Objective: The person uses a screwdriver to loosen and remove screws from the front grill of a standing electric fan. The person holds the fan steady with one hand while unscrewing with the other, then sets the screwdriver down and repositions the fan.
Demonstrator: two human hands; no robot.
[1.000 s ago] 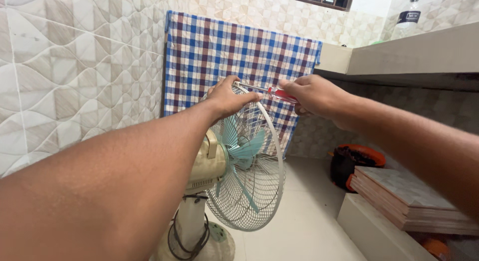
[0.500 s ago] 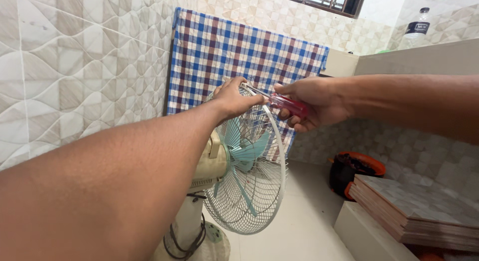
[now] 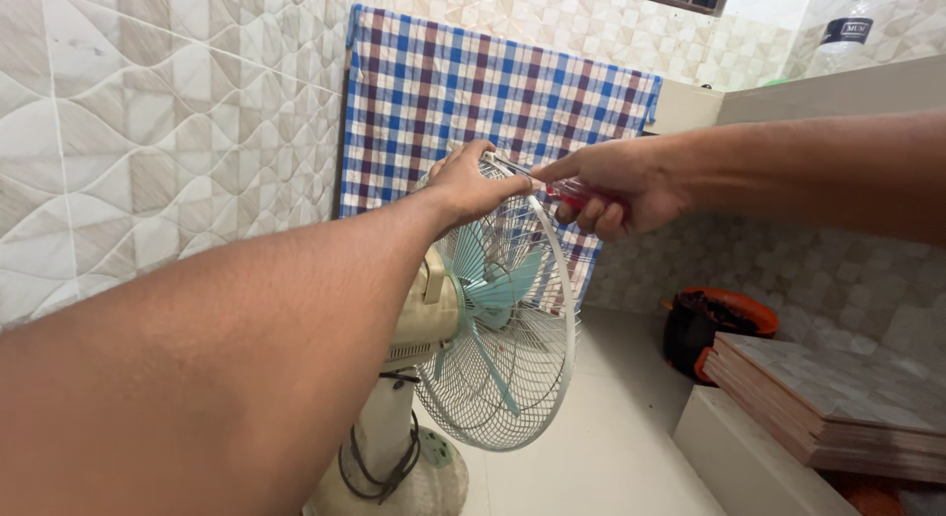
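The red-handled screwdriver (image 3: 570, 192) is lying nearly level at the top of the fan guard (image 3: 512, 309), its tip reaching toward the rim where the left hand (image 3: 471, 186) is gripping the wire cage. The right hand (image 3: 611, 186) is closing its grip fully around the handle. The tip may well be slipping off the fastener and jabbing the left fingers (image 3: 498, 188) sitting right beside it; pushing sideways could also be tipping the pedestal fan on its round base (image 3: 414, 481). To the right, on the floor, a dark bucket with an orange rim (image 3: 714, 329) is holding something dark, too unclear to tell. A clear bottle (image 3: 847, 33) is standing on the upper shelf, its contents not visible.
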